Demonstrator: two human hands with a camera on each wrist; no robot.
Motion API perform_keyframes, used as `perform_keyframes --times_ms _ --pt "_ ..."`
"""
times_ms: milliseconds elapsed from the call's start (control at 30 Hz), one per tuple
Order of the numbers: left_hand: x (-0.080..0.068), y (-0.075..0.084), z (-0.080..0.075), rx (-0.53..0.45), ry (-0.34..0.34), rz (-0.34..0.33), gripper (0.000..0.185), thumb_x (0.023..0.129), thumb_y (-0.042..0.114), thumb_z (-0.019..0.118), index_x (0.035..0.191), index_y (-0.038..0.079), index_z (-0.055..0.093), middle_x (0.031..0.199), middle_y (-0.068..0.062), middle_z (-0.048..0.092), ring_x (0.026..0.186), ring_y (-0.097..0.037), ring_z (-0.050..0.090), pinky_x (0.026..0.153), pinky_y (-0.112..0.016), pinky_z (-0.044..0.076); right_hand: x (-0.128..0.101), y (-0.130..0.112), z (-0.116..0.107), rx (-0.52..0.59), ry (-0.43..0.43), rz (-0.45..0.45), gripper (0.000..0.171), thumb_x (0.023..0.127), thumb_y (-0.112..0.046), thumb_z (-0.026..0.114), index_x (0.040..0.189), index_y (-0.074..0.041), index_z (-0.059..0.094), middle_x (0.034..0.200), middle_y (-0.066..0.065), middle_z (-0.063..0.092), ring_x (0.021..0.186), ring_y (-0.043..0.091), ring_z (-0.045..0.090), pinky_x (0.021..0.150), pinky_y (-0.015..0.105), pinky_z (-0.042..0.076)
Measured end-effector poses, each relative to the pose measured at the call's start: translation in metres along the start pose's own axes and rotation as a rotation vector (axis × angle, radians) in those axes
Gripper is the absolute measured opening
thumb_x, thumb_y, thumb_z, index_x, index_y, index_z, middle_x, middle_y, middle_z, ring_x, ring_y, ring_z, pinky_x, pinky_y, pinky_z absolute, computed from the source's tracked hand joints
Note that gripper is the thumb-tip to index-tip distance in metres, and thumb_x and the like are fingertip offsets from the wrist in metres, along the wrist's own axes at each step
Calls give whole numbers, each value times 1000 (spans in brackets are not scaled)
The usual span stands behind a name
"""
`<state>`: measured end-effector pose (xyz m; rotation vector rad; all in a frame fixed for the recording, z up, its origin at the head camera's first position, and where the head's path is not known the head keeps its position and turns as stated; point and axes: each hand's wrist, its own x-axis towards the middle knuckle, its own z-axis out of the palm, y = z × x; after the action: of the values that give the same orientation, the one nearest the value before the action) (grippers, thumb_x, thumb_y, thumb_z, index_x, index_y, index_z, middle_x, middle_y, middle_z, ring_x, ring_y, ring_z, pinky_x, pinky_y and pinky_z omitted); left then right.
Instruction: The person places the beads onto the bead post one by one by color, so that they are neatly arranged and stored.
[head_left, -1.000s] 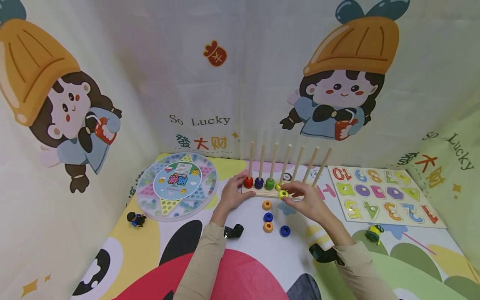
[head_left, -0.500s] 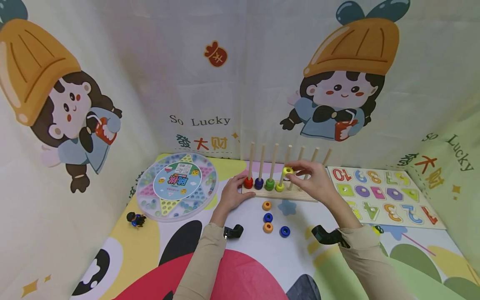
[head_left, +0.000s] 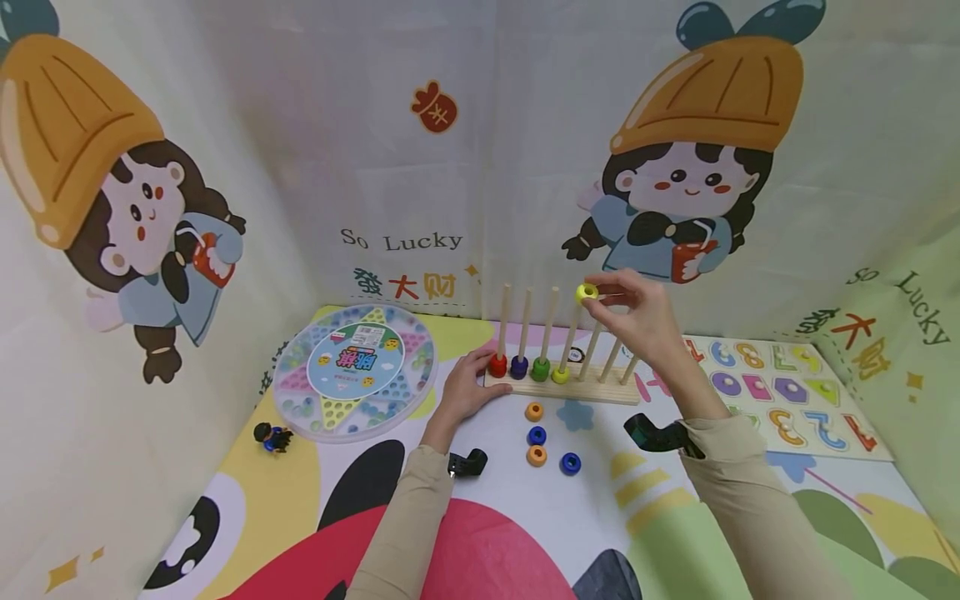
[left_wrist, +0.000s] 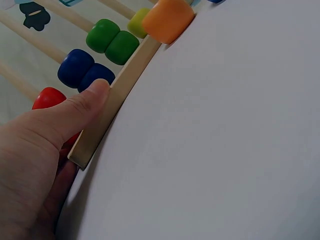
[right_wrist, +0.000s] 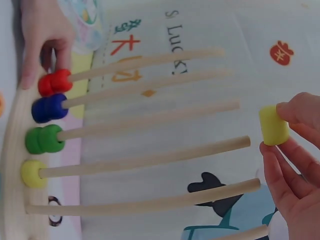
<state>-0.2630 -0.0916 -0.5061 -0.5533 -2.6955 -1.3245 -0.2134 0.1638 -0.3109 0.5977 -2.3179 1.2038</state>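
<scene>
bead (head_left: 587, 292), yellow, is pinched between the thumb and fingers of my right hand (head_left: 637, 317), held up by the top of the rack (head_left: 585, 390) with its hole showing. from the right wrist it looks just off the tip of the fourth peg (right_wrist: 145, 160), a small gap between them. low on that peg sits a yellow mate (head_left: 559, 376). my left hand (head_left: 468, 390) grips the rack's end, thumb along the front edge, beside the red pair (right_wrist: 55, 82). next come a blue pair (right_wrist: 49, 107) and a green pair (right_wrist: 45, 139), each seated on its own peg. nearer me, four loose beads (head_left: 536, 442) lie on the table (head_left: 600, 437), two orange, two blue. a round game (head_left: 356, 371) lies at left, a small figure (head_left: 272, 437) near it; at right, my arm (head_left: 750, 492) partly hides a number board (head_left: 817, 392).
</scene>
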Motion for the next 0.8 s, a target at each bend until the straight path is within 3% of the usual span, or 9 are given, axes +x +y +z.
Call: perform_keyframes --times_ms 267,533,800 --pt "1 -1 2 5 -4 -7 70 80 35 83 136 0 58 146 -11 49 118 -29 54 98 -40 48 12 4 -2 -88 20 -1 25 88 -4 74 111 2 70 108 17 70 96 28 65 82 17 49" --pt "0 -2 3 7 -1 -3 70 80 34 84 136 0 58 146 -12 49 117 -29 54 96 -41 49 14 8 -2 -115 -26 71 25 91 -9 70 114 2 69 111 19 69 101 30 62 91 49 49" --pt "1 -2 1 15 2 2 70 80 34 83 135 0 58 146 -12 49 117 -29 54 96 -40 49 11 9 -3 -126 -23 57 26 92 -9 69 115 3 69 113 20 69 106 33 60 92 49 49"
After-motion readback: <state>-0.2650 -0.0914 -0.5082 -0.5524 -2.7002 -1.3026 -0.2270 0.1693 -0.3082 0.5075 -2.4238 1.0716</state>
